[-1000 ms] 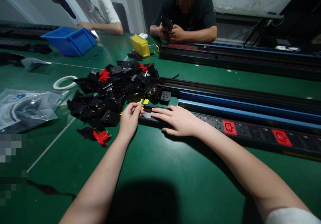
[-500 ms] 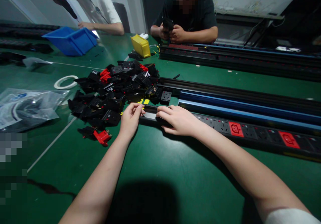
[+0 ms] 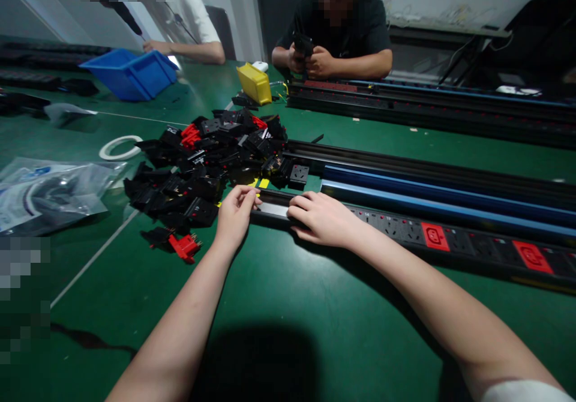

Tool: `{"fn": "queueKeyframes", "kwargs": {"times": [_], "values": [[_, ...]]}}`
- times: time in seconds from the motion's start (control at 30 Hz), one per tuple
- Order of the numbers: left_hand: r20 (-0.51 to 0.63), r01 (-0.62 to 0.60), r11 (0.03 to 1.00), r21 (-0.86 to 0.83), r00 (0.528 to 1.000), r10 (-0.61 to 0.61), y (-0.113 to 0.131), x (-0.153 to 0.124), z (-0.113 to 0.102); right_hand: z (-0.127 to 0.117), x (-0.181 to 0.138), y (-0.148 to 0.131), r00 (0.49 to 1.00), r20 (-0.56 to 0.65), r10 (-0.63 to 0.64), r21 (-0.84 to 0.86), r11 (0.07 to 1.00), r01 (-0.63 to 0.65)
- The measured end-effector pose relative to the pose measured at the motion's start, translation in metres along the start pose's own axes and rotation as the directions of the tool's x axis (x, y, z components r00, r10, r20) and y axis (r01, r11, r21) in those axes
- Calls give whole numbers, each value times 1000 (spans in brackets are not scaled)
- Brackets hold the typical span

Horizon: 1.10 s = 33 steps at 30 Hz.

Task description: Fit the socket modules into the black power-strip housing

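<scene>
A long black power strip [image 3: 477, 245] lies across the table in front of me, with black sockets and red sockets [image 3: 434, 236] set in its channel. Near its left end a bare stretch of silver channel [image 3: 274, 210] shows between my hands. My left hand [image 3: 237, 210] is closed at that left end, thumb and fingers pinched on the rail's edge. My right hand [image 3: 321, 219] lies over the strip just right of the bare stretch, fingers curled onto it. The sockets under that palm are hidden.
A heap of black and red socket modules [image 3: 198, 168] lies beyond my left hand. Behind the strip run blue and black rails [image 3: 405, 195]. Also on the table are a tape ring [image 3: 108, 150], a plastic bag [image 3: 67, 195], a blue bin [image 3: 130, 75] and a yellow box [image 3: 255, 83]. Two people sit opposite.
The row of sockets has slid a little to the right along with my right hand. Slightly more bare channel shows. My left hand has stayed at the strip's left end.
</scene>
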<state>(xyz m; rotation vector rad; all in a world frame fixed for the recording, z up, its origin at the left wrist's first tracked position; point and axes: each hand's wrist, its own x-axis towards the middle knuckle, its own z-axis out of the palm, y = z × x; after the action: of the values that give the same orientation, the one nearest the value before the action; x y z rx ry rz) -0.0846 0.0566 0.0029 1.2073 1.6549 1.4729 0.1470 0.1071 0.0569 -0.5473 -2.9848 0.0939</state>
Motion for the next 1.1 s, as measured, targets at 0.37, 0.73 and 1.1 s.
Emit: {"fn": "queueKeyframes", "kwargs": {"times": [0.37,0.73,1.1], "values": [[-108,-24,999,39,994,28,-4,1,-1,0,-1,0,1000,-7,6,-16,1000,-6],[-228,27,999,-21,973,-31,-11,5,-2,1,-1,0,1000,-16,1,9,1000,-1],[-284,14,998,54,959,2,-13,3,-2,0,-1,-1,1000,-4,6,12,1000,-6]]}}
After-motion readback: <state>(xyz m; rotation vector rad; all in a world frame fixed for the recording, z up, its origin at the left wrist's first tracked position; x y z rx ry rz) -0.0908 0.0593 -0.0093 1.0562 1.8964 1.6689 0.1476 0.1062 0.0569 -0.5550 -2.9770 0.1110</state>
